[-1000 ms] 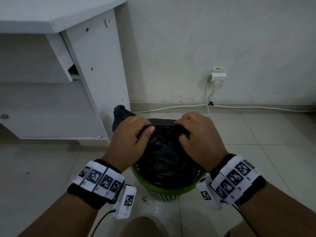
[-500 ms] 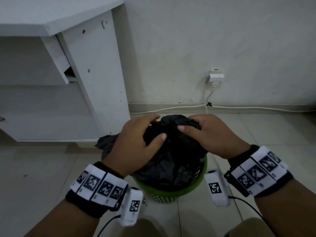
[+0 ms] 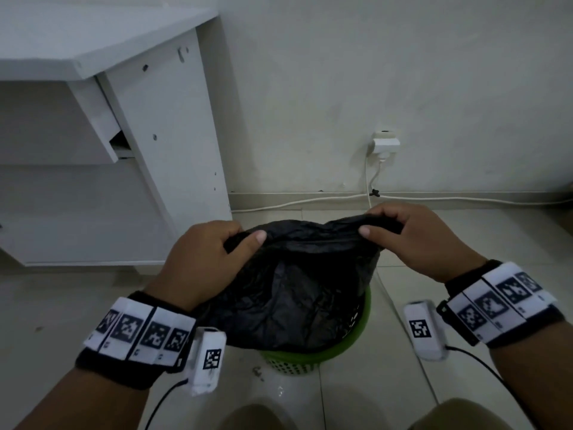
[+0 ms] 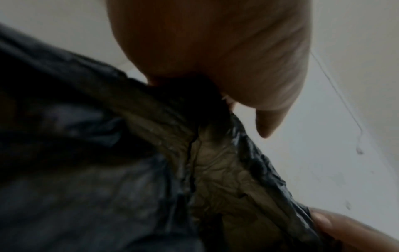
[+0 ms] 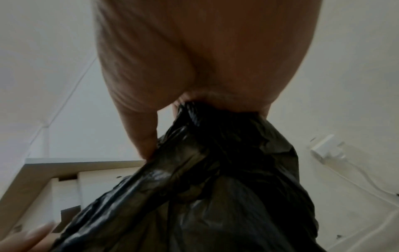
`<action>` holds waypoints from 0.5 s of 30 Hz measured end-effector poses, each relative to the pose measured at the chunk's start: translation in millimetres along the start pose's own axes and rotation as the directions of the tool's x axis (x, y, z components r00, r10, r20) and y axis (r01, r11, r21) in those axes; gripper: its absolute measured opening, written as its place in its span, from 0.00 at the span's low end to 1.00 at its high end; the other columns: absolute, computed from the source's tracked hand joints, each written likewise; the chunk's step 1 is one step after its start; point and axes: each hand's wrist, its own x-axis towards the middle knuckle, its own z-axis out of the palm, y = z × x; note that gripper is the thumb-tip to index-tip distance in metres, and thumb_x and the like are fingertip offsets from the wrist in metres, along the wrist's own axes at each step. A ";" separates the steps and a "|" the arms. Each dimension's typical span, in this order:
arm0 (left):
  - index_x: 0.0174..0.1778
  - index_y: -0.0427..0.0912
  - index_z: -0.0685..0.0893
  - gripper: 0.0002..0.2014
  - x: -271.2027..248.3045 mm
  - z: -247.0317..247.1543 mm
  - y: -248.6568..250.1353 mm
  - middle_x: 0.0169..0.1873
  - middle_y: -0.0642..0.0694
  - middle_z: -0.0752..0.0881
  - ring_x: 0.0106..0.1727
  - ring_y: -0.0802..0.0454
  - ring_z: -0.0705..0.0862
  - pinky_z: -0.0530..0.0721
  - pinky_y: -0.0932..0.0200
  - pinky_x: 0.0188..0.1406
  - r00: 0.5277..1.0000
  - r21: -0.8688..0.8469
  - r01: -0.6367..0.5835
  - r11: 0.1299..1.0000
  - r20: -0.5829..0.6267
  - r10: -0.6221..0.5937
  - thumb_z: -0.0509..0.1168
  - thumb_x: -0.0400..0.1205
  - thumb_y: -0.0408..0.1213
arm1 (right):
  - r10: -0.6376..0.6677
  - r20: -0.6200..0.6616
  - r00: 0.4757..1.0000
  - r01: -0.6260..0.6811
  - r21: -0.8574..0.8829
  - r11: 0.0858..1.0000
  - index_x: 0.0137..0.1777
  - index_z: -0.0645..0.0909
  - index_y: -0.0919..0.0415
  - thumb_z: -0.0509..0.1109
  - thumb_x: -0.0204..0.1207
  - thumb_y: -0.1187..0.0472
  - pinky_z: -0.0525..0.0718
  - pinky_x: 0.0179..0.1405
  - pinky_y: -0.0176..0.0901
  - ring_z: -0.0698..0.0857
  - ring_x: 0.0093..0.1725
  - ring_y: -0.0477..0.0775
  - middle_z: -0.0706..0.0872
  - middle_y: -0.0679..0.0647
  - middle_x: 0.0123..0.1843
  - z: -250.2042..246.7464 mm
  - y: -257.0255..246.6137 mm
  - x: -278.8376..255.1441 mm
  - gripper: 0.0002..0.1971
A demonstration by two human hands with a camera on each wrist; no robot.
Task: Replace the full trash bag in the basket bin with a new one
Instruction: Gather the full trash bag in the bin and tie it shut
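A black trash bag rises out of a green perforated basket bin on the tiled floor. My left hand grips the bag's top edge at its left end, and my right hand grips the same edge at its right end, so the rim is stretched between them above the bin. In the left wrist view the bunched black plastic runs up into my curled fingers. The right wrist view shows the gathered bag disappearing into my fist. The bag's contents are hidden.
A white desk stands close on the left of the bin. A wall socket with a plug and white cables run along the baseboard behind. Small debris lies on the floor before the bin. My knees show at the bottom.
My hands have gathered the bag's rim off the bin, lifted it and pulled it apart sideways; the right hand has moved right, the left stays near the desk side.
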 end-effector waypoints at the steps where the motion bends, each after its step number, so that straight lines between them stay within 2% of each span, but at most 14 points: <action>1: 0.26 0.46 0.73 0.31 0.9 -0.6 3.4 0.23 0.50 0.77 0.28 0.55 0.77 0.76 0.51 0.30 1.000 0.079 -0.020 0.997 0.008 0.019 0.52 0.81 0.70 | -0.031 -0.051 0.998 0.031 -0.004 1.000 0.46 0.87 0.49 0.75 0.77 0.58 0.81 0.41 0.30 0.87 0.39 0.37 0.90 0.42 0.39 1.8 -2.4 0.5 0.02; 3: 0.33 0.47 0.79 0.29 1.7 0.2 16.0 0.30 0.52 0.81 0.35 0.54 0.78 0.79 0.49 0.37 0.997 0.129 -0.081 0.988 -0.003 0.082 0.50 0.83 0.68 | -0.125 -0.155 0.980 0.123 -0.026 0.992 0.48 0.87 0.50 0.74 0.77 0.64 0.76 0.43 0.21 0.85 0.42 0.32 0.88 0.38 0.42 6.4 -11.7 1.1 0.07; 4: 0.44 0.48 0.84 0.28 1.4 1.3 25.7 0.38 0.53 0.84 0.42 0.55 0.80 0.81 0.50 0.44 0.995 0.114 -0.103 0.988 -0.001 0.104 0.51 0.82 0.67 | -0.182 -0.189 0.965 0.178 -0.040 0.983 0.49 0.88 0.52 0.74 0.76 0.66 0.75 0.44 0.19 0.84 0.44 0.31 0.88 0.39 0.43 8.6 -18.3 1.0 0.08; 6: 0.66 0.53 0.81 0.29 1.8 4.6 47.7 0.50 0.59 0.84 0.53 0.60 0.80 0.80 0.58 0.52 0.994 0.006 -0.102 0.995 0.028 0.102 0.54 0.80 0.68 | -0.299 -0.211 0.931 0.290 -0.072 0.954 0.51 0.89 0.54 0.74 0.74 0.68 0.74 0.48 0.19 0.84 0.48 0.32 0.88 0.42 0.45 12.0 -32.5 -0.4 0.10; 7: 0.69 0.56 0.79 0.28 3.0 7.0 58.2 0.51 0.62 0.84 0.53 0.64 0.81 0.80 0.64 0.51 0.995 -0.076 -0.087 0.993 0.042 0.091 0.57 0.79 0.68 | -0.349 -0.207 0.914 0.338 -0.090 0.937 0.51 0.89 0.54 0.74 0.73 0.69 0.74 0.50 0.20 0.84 0.49 0.33 0.88 0.43 0.45 12.7 -38.7 -1.2 0.11; 9: 0.64 0.59 0.83 0.20 5.0 13.6 73.7 0.48 0.64 0.87 0.49 0.69 0.85 0.80 0.73 0.47 0.996 -0.252 -0.063 0.966 0.046 0.077 0.66 0.80 0.62 | -0.422 -0.196 0.885 0.404 -0.125 0.906 0.53 0.89 0.55 0.73 0.72 0.68 0.74 0.51 0.20 0.82 0.49 0.29 0.86 0.40 0.45 12.0 -47.0 -1.3 0.12; 11: 0.51 0.54 0.89 0.08 5.9 17.3 81.5 0.39 0.62 0.89 0.43 0.69 0.86 0.79 0.75 0.40 0.997 -0.320 -0.078 0.944 -0.010 0.079 0.70 0.81 0.51 | -0.432 -0.176 0.885 0.407 -0.159 0.899 0.54 0.88 0.55 0.73 0.71 0.67 0.72 0.51 0.18 0.80 0.49 0.25 0.85 0.39 0.46 9.2 -45.9 0.0 0.13; 12: 0.45 0.51 0.90 0.06 6.0 17.3 81.7 0.34 0.61 0.88 0.38 0.68 0.85 0.77 0.75 0.35 0.996 -0.322 -0.086 0.943 -0.048 0.074 0.71 0.82 0.48 | -0.418 -0.164 0.894 0.391 -0.176 0.904 0.54 0.88 0.56 0.74 0.71 0.68 0.72 0.51 0.17 0.80 0.47 0.26 0.85 0.40 0.46 7.1 -41.9 0.6 0.12; 15: 0.33 0.44 0.86 0.13 4.2 16.7 72.0 0.24 0.57 0.82 0.28 0.65 0.80 0.71 0.74 0.26 0.996 -0.334 -0.040 0.942 -0.085 0.012 0.71 0.83 0.44 | -0.364 -0.197 0.910 0.316 -0.238 0.918 0.48 0.87 0.59 0.77 0.68 0.72 0.70 0.46 0.14 0.81 0.42 0.38 0.87 0.46 0.40 -2.7 -21.7 0.8 0.11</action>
